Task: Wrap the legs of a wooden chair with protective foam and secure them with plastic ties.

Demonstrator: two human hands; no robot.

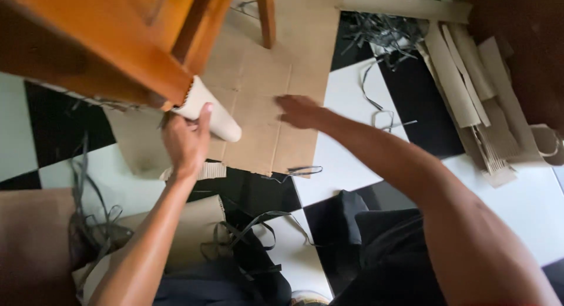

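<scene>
My left hand (185, 140) is wrapped around a white rolled tube (208, 109) of corrugated card, held up just below the edge of an orange wooden stool (100, 41). A large flat sheet of brown cardboard (264, 77) lies on the black-and-white tiled floor (346, 94). Stretched out over that sheet, my right hand (298, 111) presses flat on the cardboard, fingers together, holding nothing.
A heap of cardboard strips and offcuts (476, 88) lies at the right. Dark plastic straps (382, 30) are scattered at the top and more straps (247, 232) near my knees. Curved cardboard pieces (194, 224) sit at the lower left. A stool leg (266, 15) stands on the sheet.
</scene>
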